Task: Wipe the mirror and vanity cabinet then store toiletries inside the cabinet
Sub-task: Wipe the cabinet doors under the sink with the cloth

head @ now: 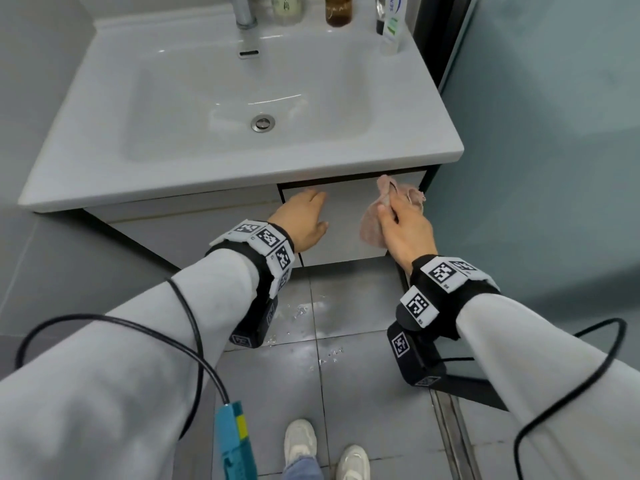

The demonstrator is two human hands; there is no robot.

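Head view: R hand (pixel 405 230) grip clenched on pink cloth (pixel 370 225), held vs cabinet door (pixel 349 216) under sink (pixel 420 140). Cloth's long axis runs diag, lower-left to upper-right. L hand (pixel 304 220) grip released, flat on same door.

You stood in white sneakers (pixel 300 441) on a grey tiled floor (pixel 367 403), with water drops (pixel 301 311) scattered on the tiles ahead of your feet. A metal drain channel (pixel 453 434) ran along your right. A black cable (pixel 97 317) looped to a teal connector (pixel 235 441).
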